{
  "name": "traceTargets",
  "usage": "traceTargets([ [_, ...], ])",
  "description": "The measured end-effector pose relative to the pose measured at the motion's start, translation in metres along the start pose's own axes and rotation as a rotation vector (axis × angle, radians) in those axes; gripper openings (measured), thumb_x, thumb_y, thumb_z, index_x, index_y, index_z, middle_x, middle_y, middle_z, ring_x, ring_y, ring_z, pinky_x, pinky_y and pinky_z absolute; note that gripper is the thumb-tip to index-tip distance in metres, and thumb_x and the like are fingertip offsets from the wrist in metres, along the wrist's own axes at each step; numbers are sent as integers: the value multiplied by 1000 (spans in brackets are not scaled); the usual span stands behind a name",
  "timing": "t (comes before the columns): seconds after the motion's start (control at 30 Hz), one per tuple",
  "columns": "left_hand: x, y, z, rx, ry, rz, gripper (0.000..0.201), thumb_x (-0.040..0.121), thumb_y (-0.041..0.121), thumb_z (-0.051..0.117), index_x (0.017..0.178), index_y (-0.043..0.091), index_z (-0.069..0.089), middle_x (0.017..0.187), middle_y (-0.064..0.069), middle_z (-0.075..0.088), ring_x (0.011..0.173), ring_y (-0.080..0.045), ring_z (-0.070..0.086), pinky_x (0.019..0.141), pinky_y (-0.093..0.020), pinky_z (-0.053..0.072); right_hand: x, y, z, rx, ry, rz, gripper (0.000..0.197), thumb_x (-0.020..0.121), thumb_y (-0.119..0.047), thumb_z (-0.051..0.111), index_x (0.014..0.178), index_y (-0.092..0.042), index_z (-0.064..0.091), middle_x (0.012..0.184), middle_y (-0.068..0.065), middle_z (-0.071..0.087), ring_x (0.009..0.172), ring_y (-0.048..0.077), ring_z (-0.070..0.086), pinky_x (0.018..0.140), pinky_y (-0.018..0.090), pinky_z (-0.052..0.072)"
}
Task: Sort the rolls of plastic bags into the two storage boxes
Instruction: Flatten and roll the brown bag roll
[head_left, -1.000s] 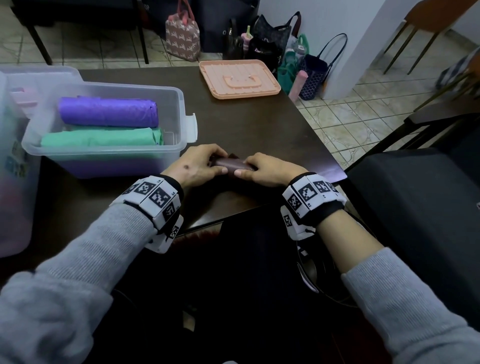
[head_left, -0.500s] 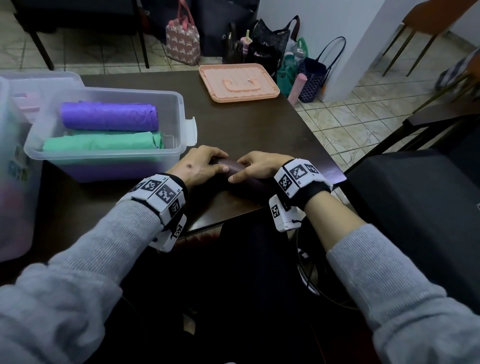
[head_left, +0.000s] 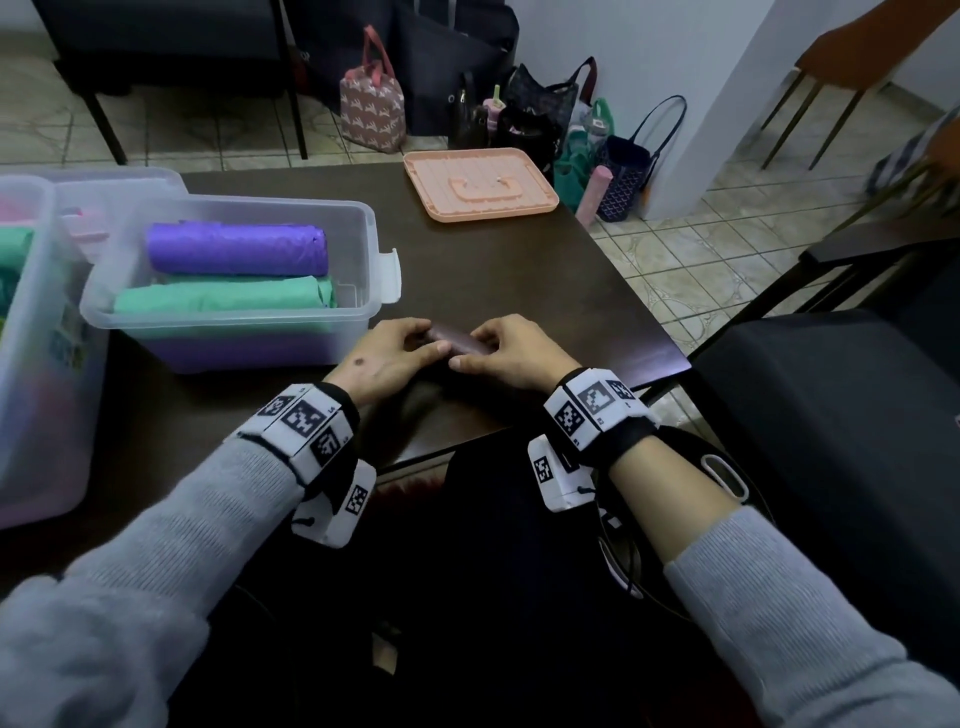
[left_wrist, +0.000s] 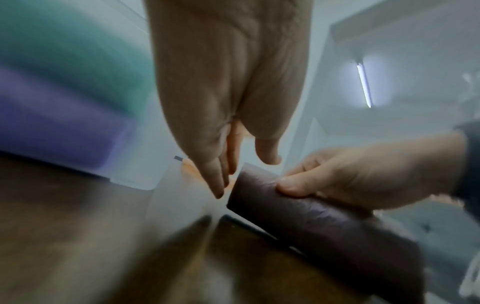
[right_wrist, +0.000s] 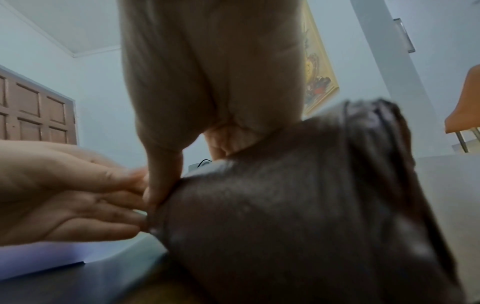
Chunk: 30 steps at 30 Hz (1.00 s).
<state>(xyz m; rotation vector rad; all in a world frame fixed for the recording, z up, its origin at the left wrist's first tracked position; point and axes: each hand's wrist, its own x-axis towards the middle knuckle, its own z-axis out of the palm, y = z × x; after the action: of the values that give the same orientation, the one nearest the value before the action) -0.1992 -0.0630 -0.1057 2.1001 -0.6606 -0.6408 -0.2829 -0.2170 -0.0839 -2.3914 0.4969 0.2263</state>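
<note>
A dark brown roll of plastic bags lies slanted on the table's front edge, just right of the clear storage box. My right hand grips the roll's near part, thumb on top. My left hand has straight fingers touching the roll's far left end. The box holds a purple roll and a green roll. A second, taller clear box stands at the far left with green and pink contents, only partly seen.
A pink lid lies upside down at the table's far edge. Several bags stand on the tiled floor beyond it. A black chair seat is close on the right. The dark table ends just right of my right hand.
The roll has turned from lying crosswise to slanting, and my right wrist swung in nearer me. My left fingers have straightened from over the roll to its end.
</note>
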Motion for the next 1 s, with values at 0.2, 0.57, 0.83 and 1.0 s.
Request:
traceTargets([
  [0.2,-36,-7,-22,-537,38,-388,66,90,43,56,136,0,37,125,-16,47,99,-30,59,79,-35,51,5,-14,-3,143,219,31,47,83,-40,67,119,-11,62,113,6,65,105,20,60,84,25,41],
  [0.57,-57,-49,-100,-1301,685,-352,55,99,28,44,146,22,16,147,-13,33,116,-51,48,49,-44,55,20,-103,-30,146,511,-318,45,87,-35,63,125,-11,56,116,5,62,99,13,54,78,19,35],
  [0.83,-64,-54,-86,-1351,903,-166,55,95,-1,39,144,16,20,145,-9,33,123,-32,47,51,-32,57,36,-192,-3,-75,233,-576,41,84,-32,67,118,-12,60,107,4,64,89,10,54,71,14,36],
  [1.0,-74,-59,-77,-1414,877,-115,52,98,2,40,143,20,21,144,-9,36,121,-35,50,65,-38,59,50,-221,39,-262,65,-594,40,84,-33,68,116,-10,59,111,7,63,101,21,56,74,21,33],
])
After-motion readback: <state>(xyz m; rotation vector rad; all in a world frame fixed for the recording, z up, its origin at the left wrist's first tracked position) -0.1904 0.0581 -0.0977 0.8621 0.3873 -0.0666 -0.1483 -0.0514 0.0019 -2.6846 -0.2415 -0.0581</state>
